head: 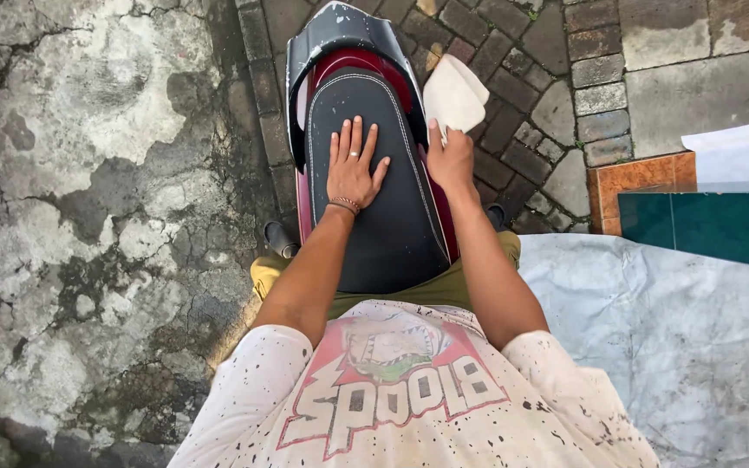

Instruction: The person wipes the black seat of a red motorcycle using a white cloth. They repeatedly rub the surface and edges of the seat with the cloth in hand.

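Scooter seat (383, 208), lengthwise away, left hand (353, 169) flat

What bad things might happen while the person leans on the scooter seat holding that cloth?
1. The left hand presses flat on the black seat; leaning hard might tip the scooter.
2. The white cloth, pinched only at one end by the right hand, might slip onto the dirty paving.
3. The cracked, patchy concrete looks uneven, so feet might stumble.
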